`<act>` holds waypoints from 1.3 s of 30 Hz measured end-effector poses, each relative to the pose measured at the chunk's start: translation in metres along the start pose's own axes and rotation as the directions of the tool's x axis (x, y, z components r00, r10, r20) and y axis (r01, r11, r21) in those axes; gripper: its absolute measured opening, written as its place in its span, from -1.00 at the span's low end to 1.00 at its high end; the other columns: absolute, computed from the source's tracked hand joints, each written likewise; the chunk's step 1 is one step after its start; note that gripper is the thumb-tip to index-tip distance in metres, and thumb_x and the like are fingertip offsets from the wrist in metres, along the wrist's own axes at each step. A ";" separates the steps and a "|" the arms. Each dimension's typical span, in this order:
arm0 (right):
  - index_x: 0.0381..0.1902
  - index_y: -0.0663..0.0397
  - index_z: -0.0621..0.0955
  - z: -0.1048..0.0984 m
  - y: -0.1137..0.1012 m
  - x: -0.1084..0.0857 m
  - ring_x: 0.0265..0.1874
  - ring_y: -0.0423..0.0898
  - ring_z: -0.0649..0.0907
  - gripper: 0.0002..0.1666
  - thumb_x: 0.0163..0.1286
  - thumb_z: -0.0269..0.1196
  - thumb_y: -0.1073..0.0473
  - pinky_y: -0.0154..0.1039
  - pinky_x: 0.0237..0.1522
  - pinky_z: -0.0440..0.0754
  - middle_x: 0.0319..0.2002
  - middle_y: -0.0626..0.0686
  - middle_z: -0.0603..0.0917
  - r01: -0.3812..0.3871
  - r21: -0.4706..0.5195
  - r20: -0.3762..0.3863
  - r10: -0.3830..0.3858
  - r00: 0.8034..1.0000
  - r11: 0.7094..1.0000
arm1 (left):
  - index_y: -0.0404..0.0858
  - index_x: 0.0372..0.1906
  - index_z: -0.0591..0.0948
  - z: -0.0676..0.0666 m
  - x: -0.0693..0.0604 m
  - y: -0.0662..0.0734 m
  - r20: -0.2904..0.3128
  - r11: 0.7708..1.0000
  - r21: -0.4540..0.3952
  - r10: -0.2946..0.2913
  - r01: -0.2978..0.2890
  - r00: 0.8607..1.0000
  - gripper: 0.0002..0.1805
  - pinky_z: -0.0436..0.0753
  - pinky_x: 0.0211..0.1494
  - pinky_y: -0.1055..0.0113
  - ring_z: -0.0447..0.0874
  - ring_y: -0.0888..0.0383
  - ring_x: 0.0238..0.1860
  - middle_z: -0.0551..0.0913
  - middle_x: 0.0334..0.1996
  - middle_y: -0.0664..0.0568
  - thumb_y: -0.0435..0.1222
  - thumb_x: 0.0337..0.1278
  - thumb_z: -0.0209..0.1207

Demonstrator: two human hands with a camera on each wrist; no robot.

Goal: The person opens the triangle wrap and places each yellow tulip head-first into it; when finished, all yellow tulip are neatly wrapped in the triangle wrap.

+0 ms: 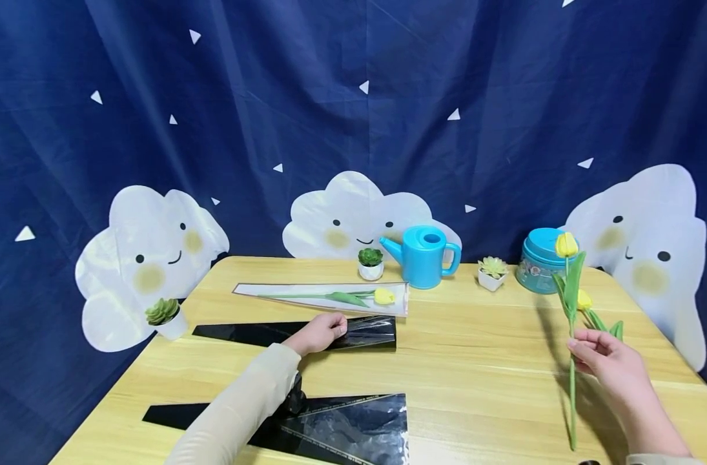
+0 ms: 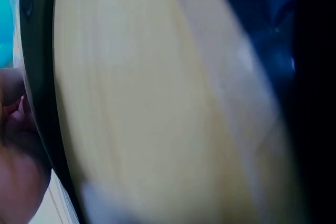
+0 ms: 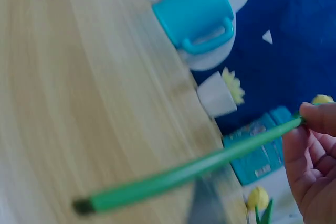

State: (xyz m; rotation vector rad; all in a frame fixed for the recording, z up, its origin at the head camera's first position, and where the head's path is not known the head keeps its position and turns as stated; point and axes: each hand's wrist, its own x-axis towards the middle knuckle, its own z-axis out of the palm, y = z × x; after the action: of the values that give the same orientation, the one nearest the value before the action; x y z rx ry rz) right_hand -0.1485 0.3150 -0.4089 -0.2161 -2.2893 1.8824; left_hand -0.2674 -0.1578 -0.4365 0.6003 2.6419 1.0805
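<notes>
My right hand (image 1: 611,361) pinches the green stem of a yellow tulip (image 1: 571,290) between thumb and fingers. The flower points up, and the stem's dark cut end (image 3: 84,205) hangs below the hand in the right wrist view. Across the table, my left hand (image 1: 318,332) has its fingers curled at a black tapered flower sleeve (image 1: 370,336) with a shiny clear front, pinching it near its wide end. The left fingertips are partly hidden. Behind that sleeve lies a white sleeve (image 1: 315,290) with a yellow tulip (image 1: 383,296) in it.
Nearer me lie more black sleeve material (image 1: 353,429) and, partly behind the right hand, another yellow tulip (image 1: 585,300). Along the back stand a blue watering can (image 1: 423,258), a teal lidded tub (image 1: 539,265) and potted succulents (image 1: 492,272). Another succulent (image 1: 167,318) sits at the left edge.
</notes>
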 end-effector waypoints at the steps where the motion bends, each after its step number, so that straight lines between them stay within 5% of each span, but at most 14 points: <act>1: -0.41 -0.28 0.56 0.004 -0.002 0.000 -0.53 -0.37 0.58 -0.74 0.30 0.20 0.29 -0.46 -0.47 0.57 -0.51 -0.28 0.60 0.012 0.079 0.004 -0.012 1.000 0.997 | -0.24 -0.50 0.31 0.000 0.000 0.000 0.002 1.000 -0.010 -0.006 0.006 1.000 -0.75 0.28 -0.31 0.29 0.18 0.18 -0.55 0.22 -0.58 0.08 -0.37 0.35 -0.06; 6: -0.41 -0.17 0.61 0.023 -0.001 0.008 -0.53 -0.33 0.61 -0.72 0.26 0.19 0.40 -0.46 -0.48 0.57 -0.51 -0.20 0.64 0.066 0.349 -0.016 -0.065 0.998 0.935 | -0.23 -0.48 0.28 -0.002 0.000 -0.002 0.044 0.995 -0.091 -0.048 0.052 0.998 -0.75 0.24 -0.32 0.26 0.11 0.14 -0.56 0.19 -0.56 0.05 -0.33 0.39 -0.11; 13: -0.39 0.02 0.60 0.057 -0.014 0.010 -0.52 -0.27 0.63 -0.72 0.28 0.10 0.49 -0.44 -0.47 0.59 -0.50 -0.11 0.64 0.107 0.592 -0.035 -0.107 0.994 0.799 | -0.22 -0.47 0.24 -0.006 -0.001 -0.003 0.078 0.985 -0.149 -0.073 0.084 0.994 -0.75 0.22 -0.35 0.26 0.05 0.12 -0.58 0.19 -0.52 0.03 -0.30 0.41 -0.15; 22: -0.35 0.07 0.53 0.087 -0.024 0.014 -0.47 -0.26 0.65 -0.83 0.29 0.12 0.45 -0.43 -0.42 0.60 -0.48 -0.08 0.66 0.078 0.681 -0.038 -0.072 0.997 0.728 | -0.25 -0.48 0.24 -0.008 -0.002 -0.005 0.104 0.981 -0.181 -0.045 0.063 0.994 -0.74 0.20 -0.38 0.28 0.03 0.11 -0.61 0.17 -0.56 0.03 -0.30 0.40 -0.13; 27: -0.35 0.14 0.50 0.103 -0.027 0.017 -0.50 -0.20 0.68 -0.86 0.30 0.10 0.45 -0.40 -0.42 0.62 -0.49 -0.02 0.67 0.061 0.744 -0.056 -0.029 0.998 0.665 | -0.28 -0.49 0.27 -0.009 -0.001 -0.005 0.102 0.982 -0.183 -0.035 0.054 0.994 -0.74 0.20 -0.40 0.29 0.06 0.11 -0.60 0.19 -0.57 0.03 -0.32 0.39 -0.13; 34: -0.33 0.19 0.45 0.127 -0.031 0.023 -0.49 -0.18 0.65 -0.89 0.32 0.06 0.47 -0.37 -0.40 0.64 -0.51 0.04 0.64 -0.020 0.830 -0.096 0.178 0.979 0.558 | -0.24 -0.47 0.29 -0.008 0.000 -0.005 0.098 0.988 -0.150 -0.024 0.039 0.995 -0.77 0.23 -0.32 0.28 0.12 0.13 -0.55 0.21 -0.55 0.05 -0.32 0.38 -0.11; 39: -0.31 0.22 0.42 0.143 -0.028 0.024 -0.50 -0.18 0.64 -0.90 0.34 0.01 0.47 -0.37 -0.39 0.64 -0.53 0.04 0.62 -0.044 0.842 -0.101 0.238 0.966 0.537 | -0.24 -0.45 0.27 -0.009 -0.001 -0.003 0.123 0.989 -0.140 -0.036 0.054 0.992 -0.78 0.23 -0.31 0.26 0.13 0.13 -0.54 0.21 -0.54 0.05 -0.31 0.39 -0.13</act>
State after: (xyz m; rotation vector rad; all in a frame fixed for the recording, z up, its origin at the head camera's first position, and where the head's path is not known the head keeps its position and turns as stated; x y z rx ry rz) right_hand -0.2038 0.1782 -0.4076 -0.4332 -1.0265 2.6447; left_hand -0.2711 -0.1661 -0.4325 0.5552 2.4391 1.1698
